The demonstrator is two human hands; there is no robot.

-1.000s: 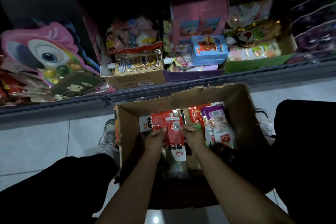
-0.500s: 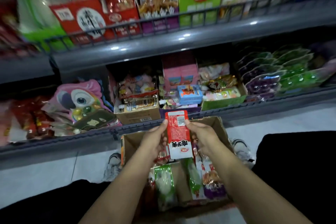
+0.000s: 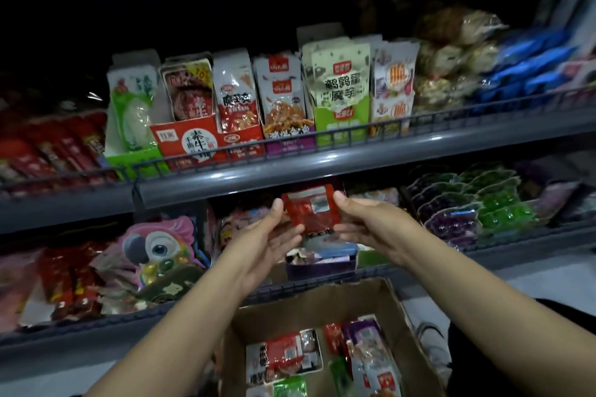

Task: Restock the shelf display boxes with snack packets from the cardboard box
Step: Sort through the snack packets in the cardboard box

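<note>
Mid-restock: left hand (image 3: 274,232) and right hand (image 3: 361,222) pinch one red snack packet (image 3: 311,211) by its side edges, raised below the upper shelf rail (image 3: 290,171), not yet placed; many packets remain in the cardboard box (image 3: 396,325).

Both forearms are bare, no sleeves or rings; black trousers (image 3: 529,348) show below the right hand (image 3: 371,222).

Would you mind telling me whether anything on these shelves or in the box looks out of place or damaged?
The cardboard box has a ragged, torn top rim. On the lower shelf, the parrot-shaped pack lies tilted among loose red packets rather than standing in a display box.
</note>
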